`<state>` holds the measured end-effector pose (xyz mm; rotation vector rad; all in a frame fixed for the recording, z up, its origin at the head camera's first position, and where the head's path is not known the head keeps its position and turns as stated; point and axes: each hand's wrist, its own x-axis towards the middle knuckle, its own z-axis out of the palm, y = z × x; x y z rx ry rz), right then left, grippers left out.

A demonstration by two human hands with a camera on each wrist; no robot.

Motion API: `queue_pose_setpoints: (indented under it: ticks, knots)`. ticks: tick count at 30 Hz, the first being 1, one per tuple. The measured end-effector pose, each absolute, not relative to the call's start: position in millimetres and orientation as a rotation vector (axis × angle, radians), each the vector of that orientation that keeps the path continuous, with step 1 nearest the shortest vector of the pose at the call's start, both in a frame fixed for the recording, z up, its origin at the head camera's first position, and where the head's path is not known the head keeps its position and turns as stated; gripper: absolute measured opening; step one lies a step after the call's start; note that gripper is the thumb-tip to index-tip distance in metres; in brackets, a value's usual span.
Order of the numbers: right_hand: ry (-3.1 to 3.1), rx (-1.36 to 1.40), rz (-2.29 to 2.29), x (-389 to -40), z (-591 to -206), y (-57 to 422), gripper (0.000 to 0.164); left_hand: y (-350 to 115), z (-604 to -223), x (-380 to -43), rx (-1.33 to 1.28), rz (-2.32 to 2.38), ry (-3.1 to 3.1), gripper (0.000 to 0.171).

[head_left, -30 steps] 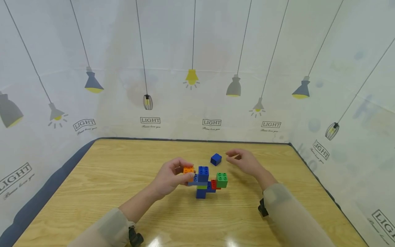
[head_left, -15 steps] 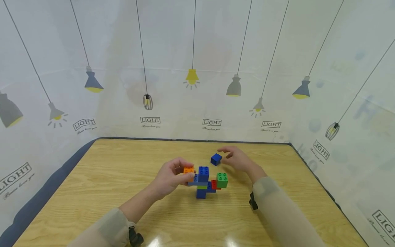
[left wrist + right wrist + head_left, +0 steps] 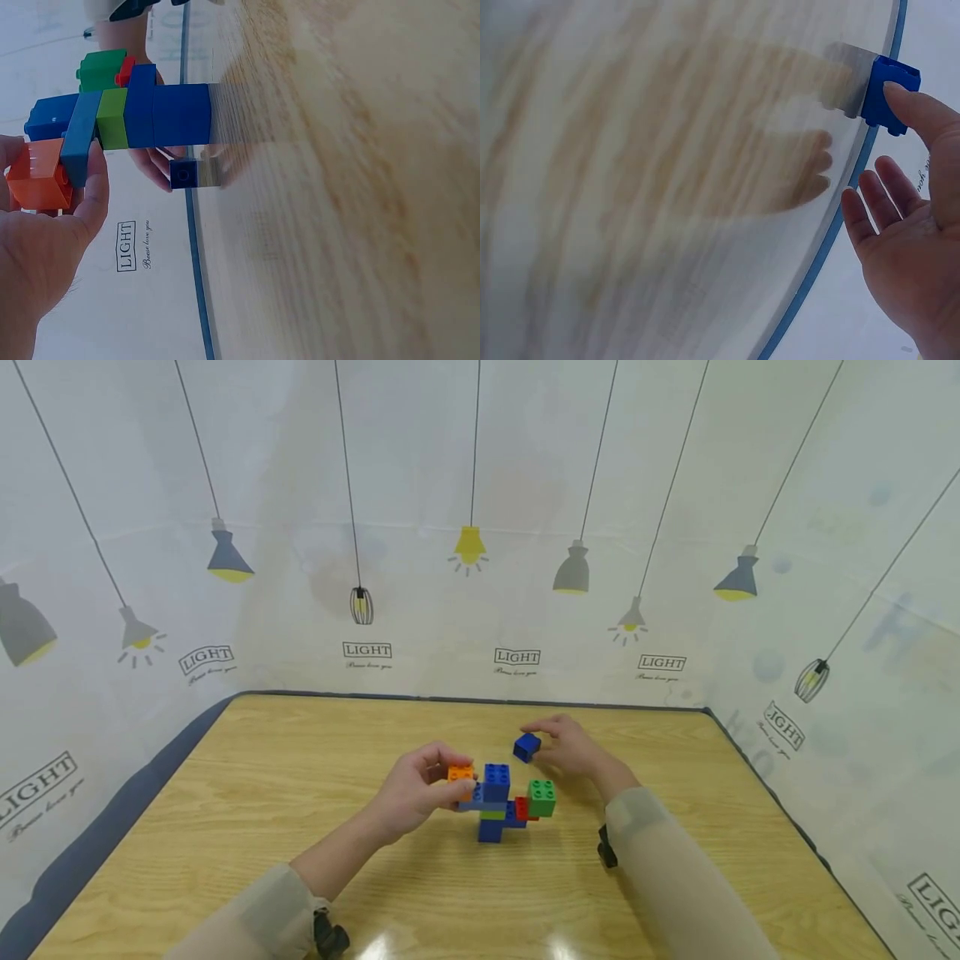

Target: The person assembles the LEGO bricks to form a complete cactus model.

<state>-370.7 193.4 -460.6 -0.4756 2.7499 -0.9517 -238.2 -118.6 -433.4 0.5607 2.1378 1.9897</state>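
My left hand [image 3: 411, 791] grips the orange brick [image 3: 39, 176] at the left end of a built toy-brick figure, with the thumb against the light blue brick [image 3: 80, 139]. The figure stands upright on a dark blue brick [image 3: 491, 832]; a lime brick [image 3: 113, 118] sits in its middle, and red [image 3: 522, 807] and green [image 3: 542, 797] bricks project to the right. Beyond it, my right hand [image 3: 573, 750] pinches a loose blue brick [image 3: 891, 94]. Its thumb lies on one face; the index finger is at the brick's far side, hidden in the right wrist view.
The wooden table [image 3: 300, 827] stretches around the bricks, its back edge just past the loose brick. A white curtain [image 3: 420, 610] printed with lamps encloses the back and sides. Black wrist cameras [image 3: 330, 935] sit at both sleeves.
My right hand has moved left to the loose blue brick and closed in on it, and the brick has turned slightly. The left hand and the figure stay in place.
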Motion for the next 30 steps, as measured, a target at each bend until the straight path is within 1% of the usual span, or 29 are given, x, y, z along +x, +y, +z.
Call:
queue_pose_setpoints:
  ticks: [14,22,30]
  knots:
    - [2.768,-0.463,-0.982,-363.9,-462.5,208.5,0.036,-118.5,-433.2,-237.5,0.582,1.999,2.130,0.029]
    - [2.756,-0.447,-1.047,-352.9,-455.7,222.2,0.040,-117.5,-432.2,-236.1,0.579,2.000,2.131,0.029]
    - [2.794,-0.518,-1.065,-335.0,-438.4,232.9,0.039,-118.1,-432.5,-235.7,0.576,1.995,2.135,0.029]
